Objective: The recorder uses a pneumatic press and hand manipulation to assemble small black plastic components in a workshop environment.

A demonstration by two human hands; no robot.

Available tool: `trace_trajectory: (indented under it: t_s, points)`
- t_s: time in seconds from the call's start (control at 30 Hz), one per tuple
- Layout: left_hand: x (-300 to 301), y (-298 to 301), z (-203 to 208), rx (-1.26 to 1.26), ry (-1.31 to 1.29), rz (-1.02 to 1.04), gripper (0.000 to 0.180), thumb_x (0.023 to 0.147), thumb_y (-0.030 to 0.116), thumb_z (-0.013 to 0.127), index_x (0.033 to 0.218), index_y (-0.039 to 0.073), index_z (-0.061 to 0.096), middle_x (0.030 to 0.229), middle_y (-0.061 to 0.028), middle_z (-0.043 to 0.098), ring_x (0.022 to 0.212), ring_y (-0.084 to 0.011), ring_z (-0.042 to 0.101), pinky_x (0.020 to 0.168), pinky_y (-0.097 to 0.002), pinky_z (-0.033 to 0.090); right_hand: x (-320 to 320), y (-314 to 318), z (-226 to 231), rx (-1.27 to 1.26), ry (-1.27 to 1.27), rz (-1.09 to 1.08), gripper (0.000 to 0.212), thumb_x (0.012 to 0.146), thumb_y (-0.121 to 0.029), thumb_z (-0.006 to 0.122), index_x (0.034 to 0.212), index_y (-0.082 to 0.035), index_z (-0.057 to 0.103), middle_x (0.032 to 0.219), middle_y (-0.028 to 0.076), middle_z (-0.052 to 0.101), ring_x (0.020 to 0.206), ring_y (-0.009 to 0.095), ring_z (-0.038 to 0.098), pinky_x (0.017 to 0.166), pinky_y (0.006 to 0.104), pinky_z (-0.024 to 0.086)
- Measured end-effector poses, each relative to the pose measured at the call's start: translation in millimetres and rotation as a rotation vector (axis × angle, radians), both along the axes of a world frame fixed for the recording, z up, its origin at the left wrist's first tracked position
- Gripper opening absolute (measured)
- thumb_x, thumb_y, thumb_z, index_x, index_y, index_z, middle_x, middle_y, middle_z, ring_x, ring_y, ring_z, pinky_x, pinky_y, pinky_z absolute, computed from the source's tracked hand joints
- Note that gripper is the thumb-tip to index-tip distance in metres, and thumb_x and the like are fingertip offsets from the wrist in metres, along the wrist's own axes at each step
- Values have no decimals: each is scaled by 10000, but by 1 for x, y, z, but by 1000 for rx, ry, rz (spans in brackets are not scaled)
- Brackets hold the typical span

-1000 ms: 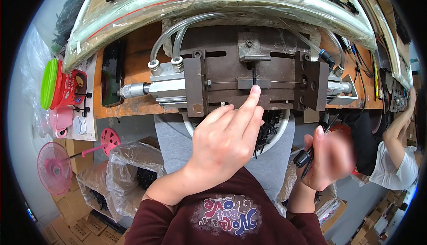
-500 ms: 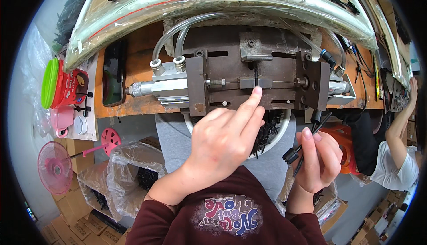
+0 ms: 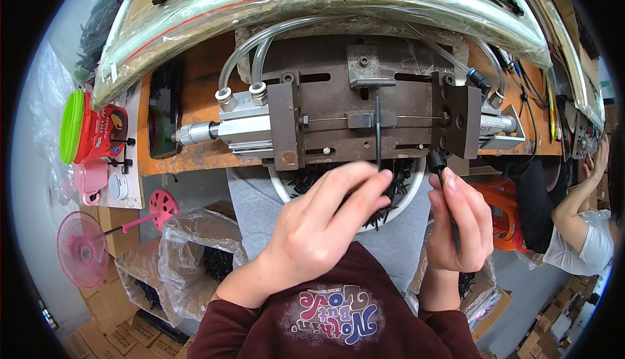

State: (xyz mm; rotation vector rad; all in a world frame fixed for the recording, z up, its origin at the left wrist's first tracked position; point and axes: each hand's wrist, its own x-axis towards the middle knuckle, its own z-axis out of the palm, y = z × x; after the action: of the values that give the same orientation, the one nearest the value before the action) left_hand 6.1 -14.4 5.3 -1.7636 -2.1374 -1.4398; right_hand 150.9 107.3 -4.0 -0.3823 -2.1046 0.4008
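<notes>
A thin black rod (image 3: 378, 128) stands out from the fingertips of my left hand (image 3: 319, 229), which is closed on its near end. Its far part lies over the small grey block (image 3: 362, 120) in the middle of the brown metal fixture (image 3: 332, 143). To the right, my right hand (image 3: 463, 222) is closed around a black rod with a thick cap-like end (image 3: 437, 160); the cap points up toward the fixture's right front edge. Whether a second rod is in that hand is hidden by the fingers.
Silver air cylinders (image 3: 242, 132) with clear hoses (image 3: 263, 53) flank the fixture. A white tub (image 3: 416, 193) of black pieces sits below it. Black parts lie on the plastic-wrapped shelf (image 3: 325, 0). At left stand a red bucket (image 3: 107, 134) and pink fan (image 3: 83, 248); another person (image 3: 579, 238) is at right.
My left hand has drawn back from pressing at the block and now grips the rod. The pins beside the block have pulled outward. My right hand has turned its capped rod upward.
</notes>
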Motion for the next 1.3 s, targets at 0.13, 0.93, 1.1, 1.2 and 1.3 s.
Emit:
trace_trajectory:
  t_s: [0.13,0.93,1.1,1.2,1.3]
  points:
    - [-3,9,-11,-163,279,75,279,715,94,784,969,19,695,1232,-138,656,697,-172,667,608,-269,526,3,0,-1,-129,32,57,336,718,11,820,1019,13,672,917,161,725,754,252,706,662,322,568]
    - [6,-3,19,11,-131,-314,318,673,75,841,980,68,755,934,-56,691,748,-183,693,629,-290,577,-3,-2,15,-1513,268,416,143,857,72,668,772,11,570,753,124,670,522,89,600,394,188,423]
    - [7,-10,21,-41,-154,-317,305,681,61,835,976,76,758,945,-52,697,755,-173,699,621,-275,584,-8,6,17,-1497,274,453,188,971,-114,590,974,65,646,735,143,670,507,115,601,452,214,460]
    - [10,-11,22,-8,-157,-286,304,680,61,834,973,56,752,1043,-82,711,756,-172,707,624,-269,587,-7,7,14,-1481,259,503,255,997,-156,553,1013,76,659,746,150,677,505,133,609,475,226,475]
    - [7,-13,22,-4,-70,-307,304,677,57,833,965,23,743,1154,-124,694,751,-175,713,617,-265,585,-9,5,15,-1435,258,489,227,991,-123,555,988,77,664,755,156,681,512,140,619,480,229,488]
